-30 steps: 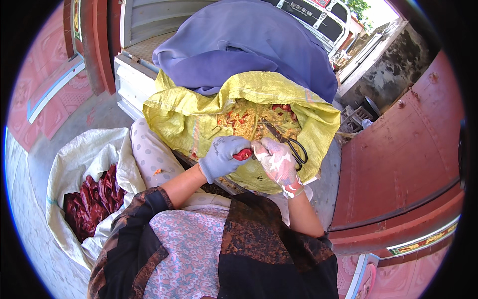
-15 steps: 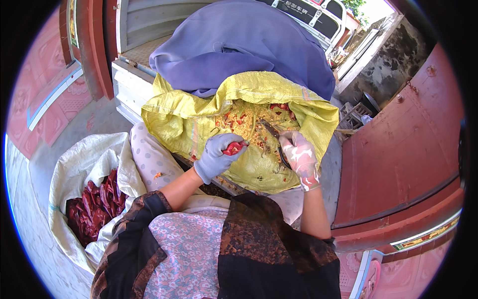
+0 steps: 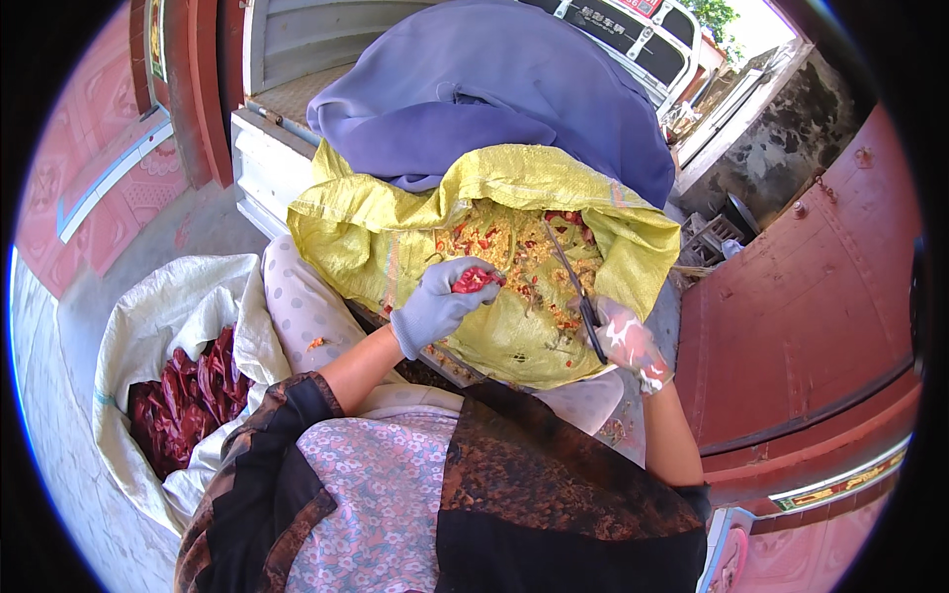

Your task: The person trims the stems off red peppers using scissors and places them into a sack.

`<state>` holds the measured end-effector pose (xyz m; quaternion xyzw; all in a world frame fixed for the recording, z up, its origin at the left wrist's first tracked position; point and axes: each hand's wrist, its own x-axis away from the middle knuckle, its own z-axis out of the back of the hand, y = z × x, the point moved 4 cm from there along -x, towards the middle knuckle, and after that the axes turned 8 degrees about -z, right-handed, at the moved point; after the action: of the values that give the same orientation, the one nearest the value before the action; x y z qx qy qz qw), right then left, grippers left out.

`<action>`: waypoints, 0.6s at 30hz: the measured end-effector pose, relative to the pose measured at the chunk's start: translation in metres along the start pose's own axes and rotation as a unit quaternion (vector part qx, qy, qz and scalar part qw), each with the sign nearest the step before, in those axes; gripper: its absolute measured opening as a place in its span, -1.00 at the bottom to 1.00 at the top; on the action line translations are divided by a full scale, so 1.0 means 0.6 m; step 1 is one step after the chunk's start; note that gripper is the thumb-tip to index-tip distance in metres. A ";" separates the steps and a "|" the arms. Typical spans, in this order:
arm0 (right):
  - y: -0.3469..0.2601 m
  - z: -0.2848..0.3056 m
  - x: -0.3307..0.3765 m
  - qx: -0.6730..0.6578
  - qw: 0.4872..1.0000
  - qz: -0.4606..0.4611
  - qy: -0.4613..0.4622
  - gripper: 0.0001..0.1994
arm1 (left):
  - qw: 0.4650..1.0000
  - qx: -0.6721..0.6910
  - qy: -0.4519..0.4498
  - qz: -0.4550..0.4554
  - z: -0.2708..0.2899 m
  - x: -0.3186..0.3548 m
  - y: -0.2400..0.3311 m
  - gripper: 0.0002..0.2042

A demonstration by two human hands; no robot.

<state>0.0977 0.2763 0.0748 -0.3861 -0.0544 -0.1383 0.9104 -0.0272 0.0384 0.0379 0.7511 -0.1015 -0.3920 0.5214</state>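
My left hand (image 3: 435, 304), in a grey glove, is closed around a red dried chilli pepper (image 3: 475, 281) above the near edge of a yellow woven sack (image 3: 366, 237). In my right hand (image 3: 628, 342), gloved in pale pink and white, is a pair of dark-handled scissors (image 3: 587, 314). Their blades point away from me over the sack, apart from the pepper. Yellow seeds and red pepper bits (image 3: 529, 255) lie in the mouth of the sack. At my left, a white woven sack (image 3: 129, 321) holds whole dark red dried peppers (image 3: 198, 390).
A large purple-blue cloth (image 3: 494, 79) covers a heap behind the yellow sack, in front of a vehicle bed with a white side panel (image 3: 265, 168). A red metal door (image 3: 791, 296) stands at the right. Grey crates (image 3: 714, 240) sit by the far wall.
My right hand has moved right and nearer to me, swinging the scissors with it. My left hand still holds the pepper, now turned to show a paler inner side. The view has shifted slightly.
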 end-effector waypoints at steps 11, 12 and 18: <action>-0.126 -0.067 0.059 0.287 0.949 0.055 0.120 -0.30 | 0.997 -0.077 -0.004 -0.032 0.003 -0.008 0.005 -0.84; -0.132 -0.067 0.058 0.298 0.946 0.043 0.117 -0.29 | 0.996 -0.076 -0.011 -0.035 0.002 -0.009 0.005 -0.83; -0.149 -0.066 0.061 0.345 0.932 0.001 0.111 -0.31 | 0.997 -0.048 -0.018 -0.050 -0.002 -0.006 0.007 -0.82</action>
<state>0.1058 0.1806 0.1162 -0.0306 0.0028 -0.1522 0.9879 -0.0278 0.0393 0.0432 0.7221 -0.0543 -0.4352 0.5350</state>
